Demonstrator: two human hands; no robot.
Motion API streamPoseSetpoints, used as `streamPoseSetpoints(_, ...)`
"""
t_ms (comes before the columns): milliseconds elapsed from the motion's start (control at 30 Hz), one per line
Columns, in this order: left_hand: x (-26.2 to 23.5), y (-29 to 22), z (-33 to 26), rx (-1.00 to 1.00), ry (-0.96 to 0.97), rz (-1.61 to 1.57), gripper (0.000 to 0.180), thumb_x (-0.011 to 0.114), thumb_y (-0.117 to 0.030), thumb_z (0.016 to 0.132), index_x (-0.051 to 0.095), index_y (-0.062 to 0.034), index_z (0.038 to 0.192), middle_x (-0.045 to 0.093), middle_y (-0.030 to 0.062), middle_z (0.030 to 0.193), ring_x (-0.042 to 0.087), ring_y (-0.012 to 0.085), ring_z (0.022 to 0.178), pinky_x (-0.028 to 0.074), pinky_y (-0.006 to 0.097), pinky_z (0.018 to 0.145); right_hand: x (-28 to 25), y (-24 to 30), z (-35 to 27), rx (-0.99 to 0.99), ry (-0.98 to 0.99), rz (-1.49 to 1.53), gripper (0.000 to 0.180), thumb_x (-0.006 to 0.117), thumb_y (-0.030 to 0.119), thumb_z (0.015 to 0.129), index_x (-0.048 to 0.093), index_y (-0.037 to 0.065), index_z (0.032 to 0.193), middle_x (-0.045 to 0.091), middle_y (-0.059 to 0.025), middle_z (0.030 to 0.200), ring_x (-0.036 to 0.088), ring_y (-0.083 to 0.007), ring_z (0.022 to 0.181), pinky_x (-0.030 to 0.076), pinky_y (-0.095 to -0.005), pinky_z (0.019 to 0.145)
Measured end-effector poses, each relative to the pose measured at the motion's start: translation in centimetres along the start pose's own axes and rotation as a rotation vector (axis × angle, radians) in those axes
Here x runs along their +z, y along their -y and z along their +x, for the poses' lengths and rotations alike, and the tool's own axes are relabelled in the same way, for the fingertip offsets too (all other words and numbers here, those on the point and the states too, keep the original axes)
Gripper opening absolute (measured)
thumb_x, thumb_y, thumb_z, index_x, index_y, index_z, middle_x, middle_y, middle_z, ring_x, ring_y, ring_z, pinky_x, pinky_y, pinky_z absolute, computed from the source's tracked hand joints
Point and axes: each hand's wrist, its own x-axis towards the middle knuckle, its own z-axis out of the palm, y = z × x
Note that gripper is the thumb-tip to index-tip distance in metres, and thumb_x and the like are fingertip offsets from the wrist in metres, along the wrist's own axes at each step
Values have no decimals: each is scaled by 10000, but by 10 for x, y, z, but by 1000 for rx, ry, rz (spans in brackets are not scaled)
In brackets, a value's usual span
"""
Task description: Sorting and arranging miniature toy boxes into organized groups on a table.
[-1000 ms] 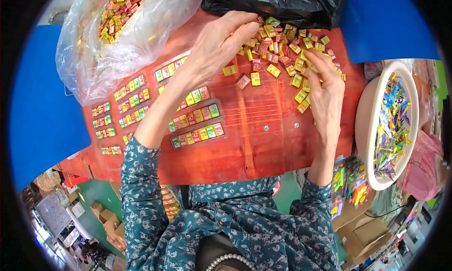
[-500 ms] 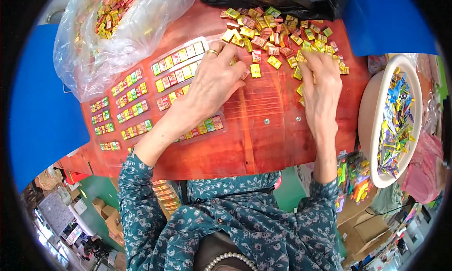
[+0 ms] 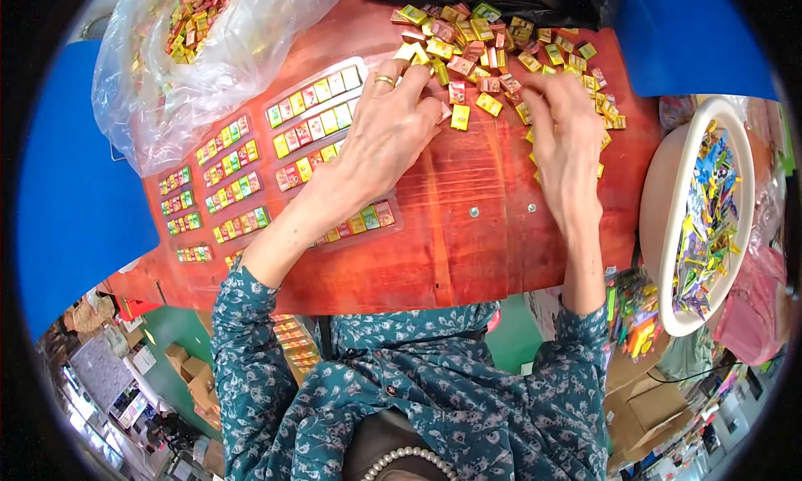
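My left hand, with a ring on one finger, is bent at the left edge of a loose pile of small boxes. A small pink box shows at its thumb, and its fingertips reach yellow boxes. Partly under this hand lie clear trays with rows of tiny red, yellow, white and green boxes. My right hand curls over the right part of the pile. Its fingers are bent close together, and whatever they hold is hidden. A single yellow box lies between the hands.
Several smaller filled strips lie left on the red table. A clear bag of boxes stands far left, a black bag at the back. On the right is a white tub of colourful small pieces.
My left hand has moved slightly up and right, the pink box moving with its thumb. My right hand has shifted a little, its fingers drawing leftward over the pile.
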Motion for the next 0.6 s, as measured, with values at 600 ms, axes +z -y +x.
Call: streamPoseSetpoints(600,8,-10,8,65,58,-7,301,802,-107,683,670,-38,945,556,123,1165,480,360,1184,432,494,951,12,28,-70,69,163,-10,294,762,10,769,646,-17,1038,604,-162,945,613,-327,857,507,-398,747)
